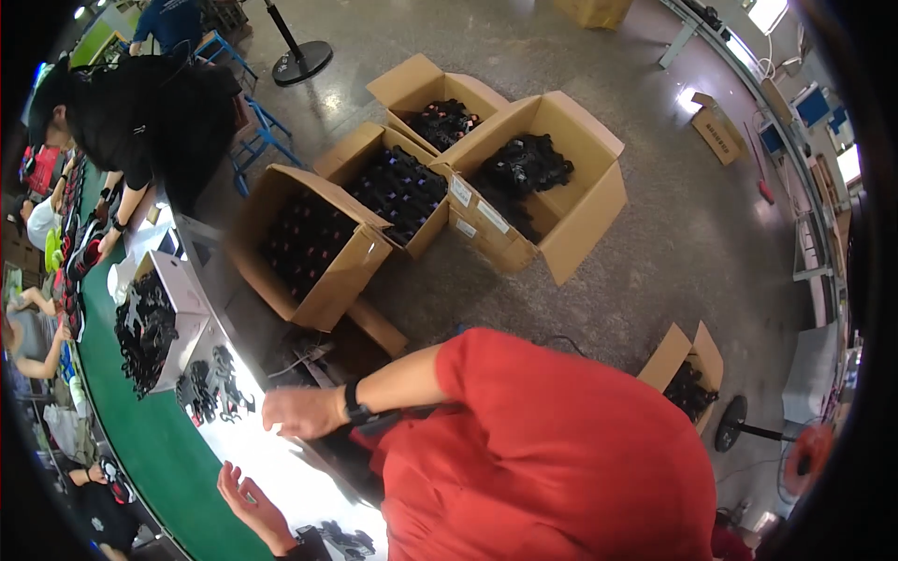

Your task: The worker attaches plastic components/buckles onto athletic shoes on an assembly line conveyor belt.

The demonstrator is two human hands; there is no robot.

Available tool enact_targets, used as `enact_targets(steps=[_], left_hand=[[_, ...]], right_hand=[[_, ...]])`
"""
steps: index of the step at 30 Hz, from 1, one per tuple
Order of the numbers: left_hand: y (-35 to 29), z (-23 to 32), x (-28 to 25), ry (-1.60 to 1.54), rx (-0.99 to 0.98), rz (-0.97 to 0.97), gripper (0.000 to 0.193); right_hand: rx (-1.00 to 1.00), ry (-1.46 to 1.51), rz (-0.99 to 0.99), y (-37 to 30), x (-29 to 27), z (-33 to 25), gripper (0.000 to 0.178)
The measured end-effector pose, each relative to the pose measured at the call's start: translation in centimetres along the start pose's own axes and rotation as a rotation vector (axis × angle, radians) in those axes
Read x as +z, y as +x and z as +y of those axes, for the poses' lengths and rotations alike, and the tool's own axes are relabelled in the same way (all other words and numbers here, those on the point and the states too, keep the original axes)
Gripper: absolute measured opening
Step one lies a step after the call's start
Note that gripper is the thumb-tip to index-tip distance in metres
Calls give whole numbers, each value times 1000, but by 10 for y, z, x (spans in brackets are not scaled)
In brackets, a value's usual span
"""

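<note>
Left hand (245,500) hovers empty, fingers spread open, over the bright tabletop (281,467). Black parts (341,539) lie just behind its wrist, unpicked. Beyond the fingertips a co-worker's hand (299,411) reaches; boxes (327,280) look full.

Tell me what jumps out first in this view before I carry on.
A person in a red shirt fills the lower middle, their hand reaching over a bright white table; an open left hand hovers just below it. Behind, open cardboard boxes of dark parts stand on the floor. A green conveyor belt curves down the left.
</note>
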State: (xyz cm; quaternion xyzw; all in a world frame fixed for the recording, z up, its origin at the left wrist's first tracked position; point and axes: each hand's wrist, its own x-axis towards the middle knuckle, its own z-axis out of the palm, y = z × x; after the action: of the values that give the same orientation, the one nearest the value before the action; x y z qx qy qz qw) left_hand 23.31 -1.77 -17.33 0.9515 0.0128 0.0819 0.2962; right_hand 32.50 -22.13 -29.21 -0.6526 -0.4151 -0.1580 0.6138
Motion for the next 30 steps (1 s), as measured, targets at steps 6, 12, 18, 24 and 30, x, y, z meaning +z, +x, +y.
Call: enact_targets(steps=[6,12,18,24,30], left_hand=[[42,-35,-13,300,-94,-85,49],[48,-149,-91,566,48,8,39],[50,-60,-131,705,-489,-198,33],[51,53,-99,894,-637,-209,32],[35,82,-116,807,-884,-291,49]], right_hand=[[729,-410,408,-75,-259,41,15],[1441,-894,906,-310,-481,94,33],[1914,-751,468,-423,-529,75,67],[2030,-524,478,-460,-519,117,83],[2123,-411,500,-477,-508,147,105]])
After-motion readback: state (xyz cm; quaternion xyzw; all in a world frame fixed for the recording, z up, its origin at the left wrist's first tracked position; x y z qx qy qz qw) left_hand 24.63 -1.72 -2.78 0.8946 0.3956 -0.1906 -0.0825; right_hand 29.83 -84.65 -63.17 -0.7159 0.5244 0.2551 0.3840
